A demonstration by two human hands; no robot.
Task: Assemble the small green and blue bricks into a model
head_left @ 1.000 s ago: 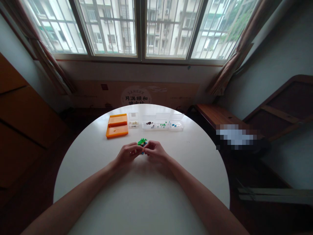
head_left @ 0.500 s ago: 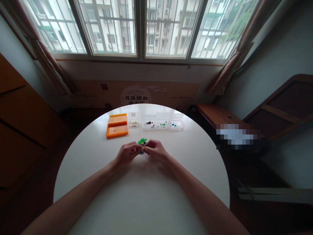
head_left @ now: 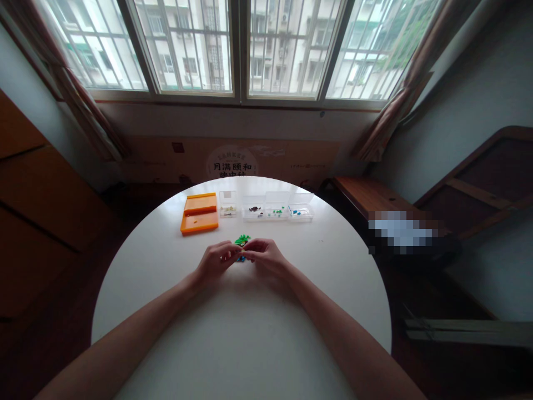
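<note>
While pale pieces [head_left: 227, 209], dark pieces [head_left: 255, 209], green pieces [head_left: 278, 211] and blue pieces [head_left: 296, 213] sat mostly by colour in clear boxes [head_left: 227, 196], a mixed pile [head_left: 242, 240] lay on the white table [head_left: 250, 333], by the fingertips. Looked partway: boxes part-filled, pile ungrouped. Orange tray [head_left: 204, 224] had one small orange piece [head_left: 195, 221]. Left hand [head_left: 216, 259] and right hand [head_left: 266, 255]: fingers narrow, tips nearly meeting at the pile; couldn't tell whether they pinched anything.

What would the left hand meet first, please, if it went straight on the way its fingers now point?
The left hand would probably meet the right hand first, directly opposite; whether the two already touch is too small to tell.
</note>
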